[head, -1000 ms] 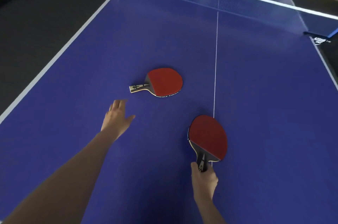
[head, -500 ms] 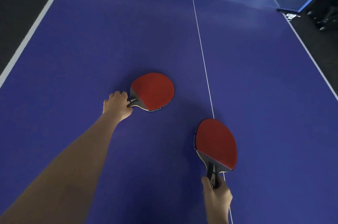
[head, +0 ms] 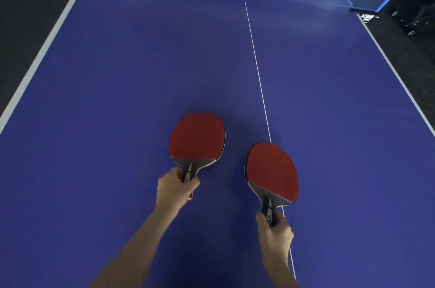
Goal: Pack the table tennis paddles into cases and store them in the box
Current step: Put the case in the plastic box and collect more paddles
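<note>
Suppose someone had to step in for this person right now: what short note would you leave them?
Left hand grips the handle of the left paddle, red face up.
Right hand grips the handle of the right paddle, red face up.
Both paddles are over the blue table tennis table, near its white centre line.
Done: both paddles in hand.
Left: no case or box is in view; find them, case each paddle, then store both.

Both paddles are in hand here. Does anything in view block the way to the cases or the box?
Nothing visible does. The left hand grips one paddle, the right hand the other paddle, both over the bare blue table. No case or box is in view, so the path to them cannot be judged.
</note>
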A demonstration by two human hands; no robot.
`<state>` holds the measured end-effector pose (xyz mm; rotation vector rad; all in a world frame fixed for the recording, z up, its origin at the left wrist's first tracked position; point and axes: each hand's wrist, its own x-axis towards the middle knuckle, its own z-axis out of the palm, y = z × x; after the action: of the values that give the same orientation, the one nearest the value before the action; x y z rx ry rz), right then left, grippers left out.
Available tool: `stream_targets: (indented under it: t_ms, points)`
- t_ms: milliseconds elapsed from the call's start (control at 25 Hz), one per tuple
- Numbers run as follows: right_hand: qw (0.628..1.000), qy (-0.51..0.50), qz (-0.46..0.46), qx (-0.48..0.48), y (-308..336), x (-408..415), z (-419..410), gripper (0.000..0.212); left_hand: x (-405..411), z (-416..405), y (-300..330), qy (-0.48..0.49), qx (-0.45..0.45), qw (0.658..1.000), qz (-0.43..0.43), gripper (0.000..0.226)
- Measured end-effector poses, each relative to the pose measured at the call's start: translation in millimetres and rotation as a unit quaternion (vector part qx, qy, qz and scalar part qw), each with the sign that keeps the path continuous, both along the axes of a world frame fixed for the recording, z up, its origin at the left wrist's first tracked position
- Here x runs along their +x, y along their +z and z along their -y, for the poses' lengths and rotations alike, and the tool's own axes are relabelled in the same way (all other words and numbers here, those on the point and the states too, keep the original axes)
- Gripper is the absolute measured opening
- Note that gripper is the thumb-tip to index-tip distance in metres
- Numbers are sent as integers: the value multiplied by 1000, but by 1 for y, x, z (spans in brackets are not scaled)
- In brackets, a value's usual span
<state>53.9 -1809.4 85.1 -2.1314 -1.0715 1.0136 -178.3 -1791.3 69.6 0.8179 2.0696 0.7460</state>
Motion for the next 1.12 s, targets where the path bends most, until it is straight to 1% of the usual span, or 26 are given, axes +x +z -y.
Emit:
stream_targets:
  t_ms: [120, 200, 280, 400, 520, 560, 600, 680, 720, 760, 880, 960, 1040, 1120]
  points:
    - [1000, 20, -7, 5, 3, 6, 22, 27, 46, 60, -2, 94, -10, 994, 48, 22]
    - [999, 37, -9, 10, 2, 8, 33, 31, 65, 80, -5, 129, -17, 989, 66, 20]
    - [998, 59, -12, 12, 1, 11, 45, 34, 81, 94, -8, 137, -25, 988, 67, 19]
    - [995, 95, -3, 17, 3, 10, 57, 33, 88, 101, -14, 124, -35, 989, 74, 20]
    - [991, 134, -2, 27, 3, -4, 56, 29, 84, 103, -18, 104, -41, 988, 108, 26]
    - [988, 149, 1, 27, 2, -12, 54, 27, 81, 104, -20, 104, -41, 985, 134, 30]
    - [986, 165, 8, 24, 1, -22, 52, 24, 77, 105, -22, 123, -39, 974, 185, 36]
    - [980, 196, 20, 12, -2, -44, 49, 17, 72, 108, -19, 173, -24, 931, 322, 47]
    - [977, 210, 23, 3, -4, -55, 49, 14, 70, 109, -16, 187, -11, 908, 374, 51]
    - [974, 223, 25, -6, -6, -64, 49, 13, 69, 110, -13, 191, 0, 896, 401, 55]
    - [967, 250, 39, -29, -12, -81, 52, 17, 66, 111, -7, 204, -1, 880, 429, 62]
    - [961, 269, 68, -23, -15, -83, 58, 22, 64, 111, -5, 186, -7, 883, 432, 66]
    - [949, 298, 102, 1, -17, -81, 65, 28, 61, 112, -5, 162, -4, 886, 435, 65]
    - [938, 322, 127, 30, -18, -78, 69, 34, 60, 110, -6, 153, 7, 882, 445, 57]
